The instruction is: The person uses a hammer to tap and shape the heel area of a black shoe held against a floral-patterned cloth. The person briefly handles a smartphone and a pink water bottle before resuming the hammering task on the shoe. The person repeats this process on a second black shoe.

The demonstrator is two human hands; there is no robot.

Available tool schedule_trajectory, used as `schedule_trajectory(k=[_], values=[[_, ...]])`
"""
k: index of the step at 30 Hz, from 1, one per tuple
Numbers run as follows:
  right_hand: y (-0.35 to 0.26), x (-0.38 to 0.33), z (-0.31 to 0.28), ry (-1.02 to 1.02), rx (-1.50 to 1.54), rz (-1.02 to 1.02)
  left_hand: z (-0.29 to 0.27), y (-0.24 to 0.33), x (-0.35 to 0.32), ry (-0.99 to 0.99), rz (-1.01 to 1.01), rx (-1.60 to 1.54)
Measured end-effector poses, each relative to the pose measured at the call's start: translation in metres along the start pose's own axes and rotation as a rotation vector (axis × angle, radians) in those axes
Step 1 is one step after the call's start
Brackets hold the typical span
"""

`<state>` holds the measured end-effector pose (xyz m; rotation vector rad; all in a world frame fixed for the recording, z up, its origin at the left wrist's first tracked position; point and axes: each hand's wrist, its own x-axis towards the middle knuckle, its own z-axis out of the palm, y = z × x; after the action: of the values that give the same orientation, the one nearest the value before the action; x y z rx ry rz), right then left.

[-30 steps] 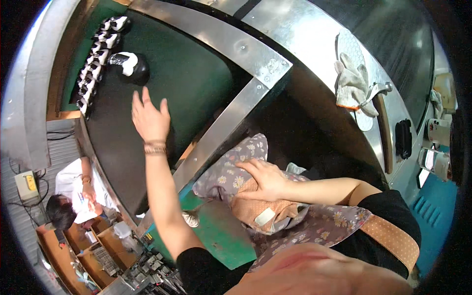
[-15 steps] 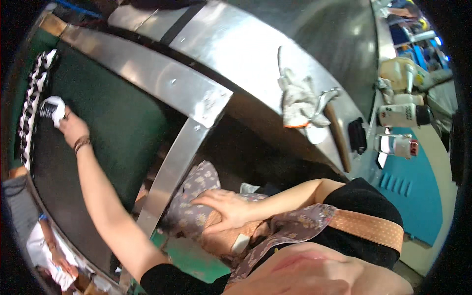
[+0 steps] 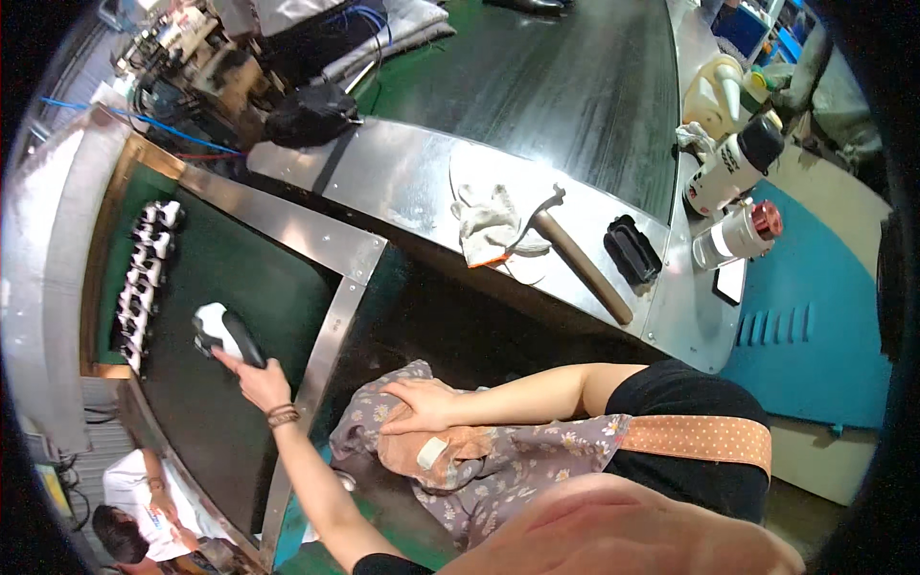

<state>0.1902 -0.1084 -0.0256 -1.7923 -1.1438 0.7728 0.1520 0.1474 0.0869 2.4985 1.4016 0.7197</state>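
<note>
On the dark rubbery belt (image 3: 230, 278), left hand (image 3: 257, 381) grips a glossy black-and-white shoe (image 3: 224, 333); right hand (image 3: 422, 404) lies flat, open, on floral cloth (image 3: 517, 460).

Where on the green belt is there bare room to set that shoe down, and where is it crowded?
The left hand holds the black-and-white shoe over the green belt. Bare belt lies between the shoe and the steel frame bar, and up toward the frame corner. Crowded: the row of shoes along the belt's left edge. The right hand rests on the floral cloth.
</note>
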Motion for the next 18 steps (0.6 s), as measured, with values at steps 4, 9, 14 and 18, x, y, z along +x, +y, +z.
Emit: schedule_trajectory(k=[4, 9, 14, 18], values=[[-0.007, -0.011, 0.008, 0.003, -0.019, 0.001, -0.026, -0.064, -0.016, -0.295, -0.724, -1.462], [-0.014, -0.026, 0.001, 0.088, -0.098, -0.084, -0.097, -0.067, -0.065, -0.529, -0.571, -2.344], [-0.019, -0.032, 0.008, 0.201, -0.171, -0.095, -0.105, -0.019, -0.186, -0.301, 0.079, -1.808], [-0.009, -0.027, 0.013, 0.205, -0.275, -0.106, -0.094, -0.039, -0.229, -0.342, 0.210, -1.858]])
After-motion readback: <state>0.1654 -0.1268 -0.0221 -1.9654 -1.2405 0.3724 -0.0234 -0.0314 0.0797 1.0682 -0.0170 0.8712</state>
